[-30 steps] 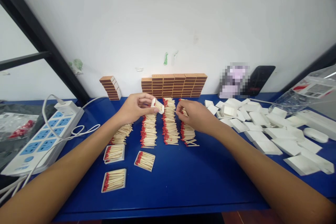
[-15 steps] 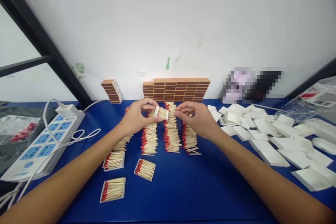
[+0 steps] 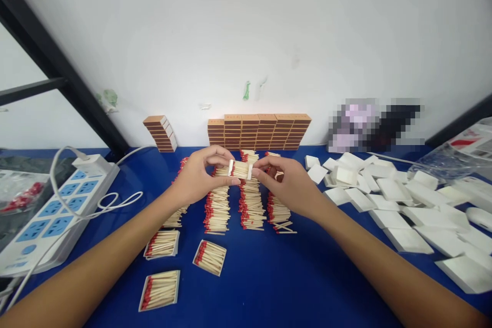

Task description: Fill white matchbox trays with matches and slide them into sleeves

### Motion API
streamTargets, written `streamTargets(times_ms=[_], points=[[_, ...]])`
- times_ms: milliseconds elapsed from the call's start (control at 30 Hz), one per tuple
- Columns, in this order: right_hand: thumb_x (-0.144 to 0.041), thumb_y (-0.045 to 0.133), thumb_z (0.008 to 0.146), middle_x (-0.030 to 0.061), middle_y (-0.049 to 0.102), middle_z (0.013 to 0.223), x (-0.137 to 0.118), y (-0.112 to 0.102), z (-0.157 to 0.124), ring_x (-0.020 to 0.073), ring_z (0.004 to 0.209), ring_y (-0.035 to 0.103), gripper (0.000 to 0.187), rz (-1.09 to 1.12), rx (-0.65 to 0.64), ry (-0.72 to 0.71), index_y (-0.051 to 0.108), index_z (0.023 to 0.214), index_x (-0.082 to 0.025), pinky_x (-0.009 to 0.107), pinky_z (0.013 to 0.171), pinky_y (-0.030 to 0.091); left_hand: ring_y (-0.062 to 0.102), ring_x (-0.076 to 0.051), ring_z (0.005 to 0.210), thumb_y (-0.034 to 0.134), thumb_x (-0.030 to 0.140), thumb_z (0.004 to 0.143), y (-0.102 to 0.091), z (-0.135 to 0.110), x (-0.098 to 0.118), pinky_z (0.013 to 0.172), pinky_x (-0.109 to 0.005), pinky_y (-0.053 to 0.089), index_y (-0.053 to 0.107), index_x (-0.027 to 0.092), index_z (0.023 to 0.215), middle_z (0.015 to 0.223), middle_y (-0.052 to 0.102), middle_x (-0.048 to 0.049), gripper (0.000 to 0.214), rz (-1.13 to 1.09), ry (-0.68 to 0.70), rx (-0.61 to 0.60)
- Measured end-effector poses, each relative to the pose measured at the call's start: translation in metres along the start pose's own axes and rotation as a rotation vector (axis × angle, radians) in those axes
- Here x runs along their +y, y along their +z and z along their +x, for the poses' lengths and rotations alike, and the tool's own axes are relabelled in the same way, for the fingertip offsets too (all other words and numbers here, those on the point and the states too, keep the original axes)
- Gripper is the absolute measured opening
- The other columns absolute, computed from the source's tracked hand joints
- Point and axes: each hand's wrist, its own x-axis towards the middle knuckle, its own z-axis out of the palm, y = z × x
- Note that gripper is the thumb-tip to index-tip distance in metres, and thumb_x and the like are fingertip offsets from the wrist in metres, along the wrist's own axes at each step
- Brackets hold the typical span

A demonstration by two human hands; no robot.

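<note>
Both hands hold one small white matchbox tray (image 3: pixel 240 169) filled with matches, lifted above the blue table (image 3: pixel 269 277). My left hand (image 3: pixel 200 174) pinches its left end and my right hand (image 3: pixel 286 182) pinches its right end. Below them lie several rows of loose red-tipped matches (image 3: pixel 249 205). Three filled trays (image 3: pixel 209 257) rest nearer to me on the left.
Stacks of brown matchbox sleeves (image 3: pixel 259 130) line the white wall, with a smaller leaning stack (image 3: pixel 161 133) to their left. Many empty white trays (image 3: pixel 400 200) cover the right side. A white and blue power strip (image 3: pixel 54 210) with cables lies at the left.
My right hand came off the match rows and took the right end of the tray. The tray now sits level between both hands, slightly lower and more central.
</note>
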Motion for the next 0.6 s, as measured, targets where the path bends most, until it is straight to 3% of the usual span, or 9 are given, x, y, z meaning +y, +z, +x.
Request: streamTargets(times_ms=[100, 167, 367, 600], points=[[-0.047, 0.066, 0.097, 0.0047, 0.077, 0.091, -0.008, 0.0, -0.002, 0.0196, 0.082, 0.068, 0.027, 0.188, -0.007, 0.032, 0.072, 0.1, -0.021, 0.032, 0.071, 0.051, 0.076, -0.021, 0.087, 0.097, 0.038, 0.07, 0.001, -0.001, 0.004, 0.076, -0.03, 0.056, 0.066, 0.019, 0.1, 0.089, 0.079, -0.0035, 0.047, -0.014, -0.031, 0.003], [-0.047, 0.071, 0.093, 0.0041, 0.077, 0.088, -0.009, 0.002, -0.004, 0.0192, 0.078, 0.068, 0.028, 0.231, 0.003, 0.063, 0.07, 0.101, -0.02, 0.032, 0.07, 0.05, 0.076, -0.021, 0.088, 0.098, 0.038, 0.068, 0.003, -0.002, 0.006, 0.078, -0.03, 0.058, 0.068, 0.019, 0.099, 0.09, 0.08, -0.0037, 0.047, 0.017, -0.01, 0.028], [-0.036, 0.073, 0.087, 0.0003, 0.074, 0.077, -0.011, 0.007, -0.009, 0.015, 0.063, 0.055, 0.022, 0.144, 0.061, 0.069, 0.067, 0.101, -0.02, 0.03, 0.061, 0.046, 0.077, -0.021, 0.099, 0.095, 0.04, 0.074, 0.01, -0.01, 0.01, 0.089, -0.032, 0.061, 0.073, 0.022, 0.103, 0.106, 0.081, -0.0045, 0.04, 0.215, 0.151, 0.094], [-0.027, 0.066, 0.084, 0.0009, 0.075, 0.07, -0.017, 0.007, -0.012, 0.0165, 0.058, 0.06, 0.011, 0.036, 0.121, 0.036, 0.073, 0.09, -0.021, 0.031, 0.058, 0.047, 0.077, -0.023, 0.098, 0.092, 0.046, 0.077, 0.013, -0.014, 0.012, 0.089, -0.035, 0.061, 0.072, 0.021, 0.103, 0.106, 0.081, -0.0054, 0.041, 0.334, 0.23, 0.098]])
